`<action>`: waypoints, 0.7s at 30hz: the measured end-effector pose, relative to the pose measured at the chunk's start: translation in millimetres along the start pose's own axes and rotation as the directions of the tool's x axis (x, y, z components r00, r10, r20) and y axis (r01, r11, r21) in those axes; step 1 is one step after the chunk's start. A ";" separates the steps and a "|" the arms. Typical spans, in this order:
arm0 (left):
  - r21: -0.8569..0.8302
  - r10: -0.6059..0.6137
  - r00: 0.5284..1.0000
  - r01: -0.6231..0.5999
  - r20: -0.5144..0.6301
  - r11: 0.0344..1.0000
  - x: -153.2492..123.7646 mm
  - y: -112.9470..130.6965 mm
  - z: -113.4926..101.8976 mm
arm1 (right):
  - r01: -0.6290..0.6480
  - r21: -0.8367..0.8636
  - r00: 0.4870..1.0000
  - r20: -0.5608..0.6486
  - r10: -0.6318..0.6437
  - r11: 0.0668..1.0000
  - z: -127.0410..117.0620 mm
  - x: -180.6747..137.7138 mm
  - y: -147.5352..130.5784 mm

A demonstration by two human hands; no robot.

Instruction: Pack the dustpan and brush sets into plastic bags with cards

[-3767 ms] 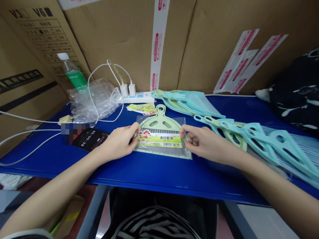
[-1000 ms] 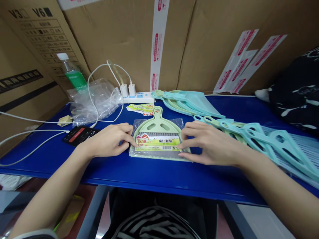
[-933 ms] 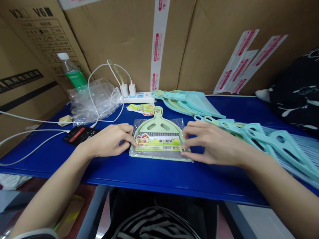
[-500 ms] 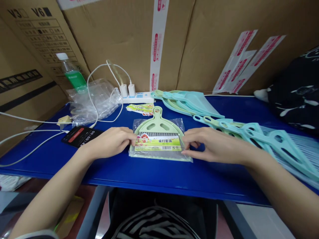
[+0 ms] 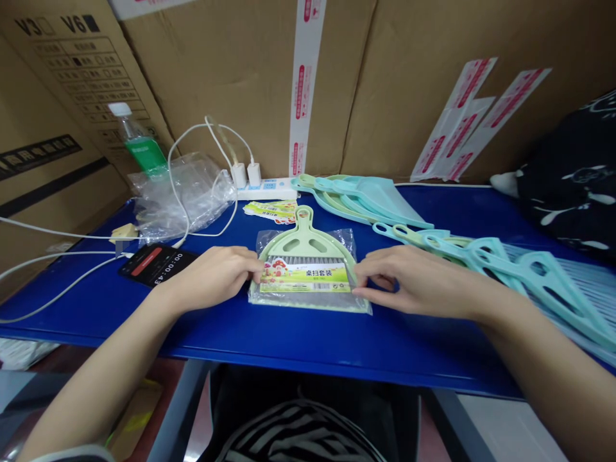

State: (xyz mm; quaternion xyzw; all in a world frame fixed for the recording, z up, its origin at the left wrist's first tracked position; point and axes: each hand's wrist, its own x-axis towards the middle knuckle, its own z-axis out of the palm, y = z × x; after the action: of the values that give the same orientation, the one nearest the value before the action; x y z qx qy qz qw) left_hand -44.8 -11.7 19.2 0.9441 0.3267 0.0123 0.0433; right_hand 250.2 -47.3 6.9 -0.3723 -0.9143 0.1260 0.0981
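A pale green dustpan (image 5: 308,238) with a grey-bristled brush lies flat in a clear plastic bag (image 5: 312,301), its handle pointing away from me. Across the brush sits a yellow-green printed label card (image 5: 303,276) with red mushrooms. My left hand (image 5: 224,276) is closed at the bag's left side, fingertips on the plastic by the card's end. At the right side, my right hand (image 5: 404,279) has its thumb and bent fingers closed on the bag's edge. The fingertips of both hands are partly hidden.
Behind lie more label cards (image 5: 274,210) and a pile of blue and green dustpans (image 5: 360,196). More dustpans (image 5: 510,263) spread to the right. At left are a phone (image 5: 156,264), cables, crumpled clear bags (image 5: 185,196), a bottle (image 5: 144,151) and a power strip (image 5: 269,188).
My right hand has shifted very slightly at the bag's edge. The bagged set and my left hand stay almost where they were. The phone's timer has advanced.
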 end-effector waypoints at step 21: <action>0.350 0.375 0.916 -0.308 -0.143 0.885 5.2 18.0 25.6 | 0.177 -0.075 0.953 -0.235 -0.190 0.981 20.4 10.6 -5.9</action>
State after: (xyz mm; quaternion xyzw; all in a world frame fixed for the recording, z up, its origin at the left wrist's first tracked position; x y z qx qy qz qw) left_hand -28.3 -24.5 -4.6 0.9748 0.1548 0.0644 -0.1474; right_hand 233.3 -47.1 -9.8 -0.3010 -0.9292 0.0457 0.2097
